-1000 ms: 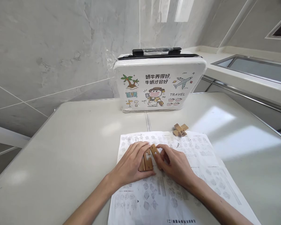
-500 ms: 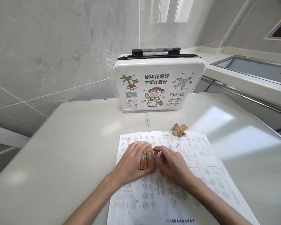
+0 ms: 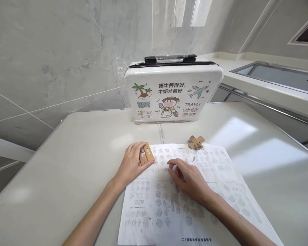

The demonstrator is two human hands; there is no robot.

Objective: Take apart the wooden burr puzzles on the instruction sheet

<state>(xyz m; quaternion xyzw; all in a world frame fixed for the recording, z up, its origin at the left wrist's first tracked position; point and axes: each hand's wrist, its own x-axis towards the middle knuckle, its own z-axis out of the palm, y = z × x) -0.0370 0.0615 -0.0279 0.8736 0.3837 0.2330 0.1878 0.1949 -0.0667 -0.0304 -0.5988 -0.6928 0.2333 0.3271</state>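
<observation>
Wooden blocks: a set of light-brown, notched wooden blocks (image 3: 149,156) is held side by side near the ten-to-eleven o'clock corner of the sheet; an oval slot is shown in the outermost one. Whether they are lifted or rested on the sheet cannot be told.
Left hand: the blocks are gripped from their nine o'clock side by the left hand (image 3: 131,160), with its fingers closed over the far end and its thumb set along the near end.
Right hand: at four o'clock from the blocks, well apart from them, the right hand (image 3: 187,179) is seen above the sheet, its fingers curled and only a narrow gap left between thumb and forefinger.
Printed sheet: a white paper sheet (image 3: 166,191), covered with small grey diagrams, is spread beneath the right hand.
Wooden cross: a brown, cross-shaped wooden piece with dark markings (image 3: 196,142) is set at the sheet's twelve o'clock edge.
Travel case: at one o'clock from the blocks, a white, plastic-wrapped case with a black handle (image 3: 174,94) is stood upright, printed with cartoons and "TRAVEL".
Table: everything is carried by a glossy, off-white table (image 3: 74,171).
Wall: a grey, marbled wall (image 3: 66,51) is seen toward eleven o'clock.
</observation>
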